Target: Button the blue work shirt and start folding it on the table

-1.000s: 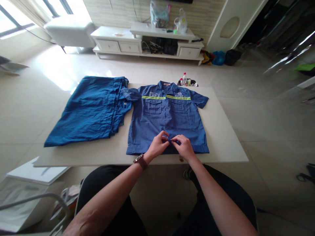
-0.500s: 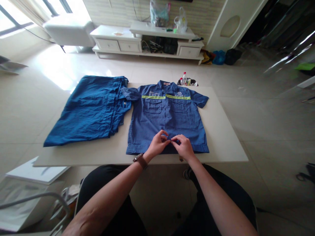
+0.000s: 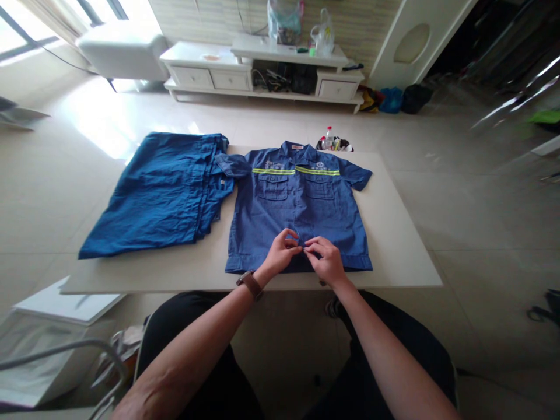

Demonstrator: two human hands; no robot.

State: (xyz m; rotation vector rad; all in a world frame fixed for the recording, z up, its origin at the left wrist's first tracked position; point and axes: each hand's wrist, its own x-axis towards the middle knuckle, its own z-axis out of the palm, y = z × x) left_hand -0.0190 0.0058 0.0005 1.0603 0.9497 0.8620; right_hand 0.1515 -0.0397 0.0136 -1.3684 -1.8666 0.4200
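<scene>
A blue short-sleeved work shirt [image 3: 262,224] lies front up, its collar pointing away from me. Yellow reflective stripes cross its chest above two flap pockets. At the bottom of the front opening, my left hand [image 3: 282,252] pinches the shirt's edge, thumb and fingers together. Right beside it my right hand [image 3: 326,259] pinches the same spot, and the fingertips of both hands nearly meet. Whatever small part sits between the fingertips is hidden. A stack of folded blue garments [image 3: 153,195] rests to the left, touching the shirt's sleeve.
The white table [image 3: 398,239] carries the shirt and the garment stack. Bottles with red caps [image 3: 329,139] stand beyond its far edge. A low white cabinet [image 3: 192,76] is against the far wall, near a pale padded seat [image 3: 122,52]. A white box [image 3: 65,303] is at lower left.
Both hands stay pinched at the shirt's lower front, with only a slight shift of the fingers. The shirt and the garment stack lie as before.
</scene>
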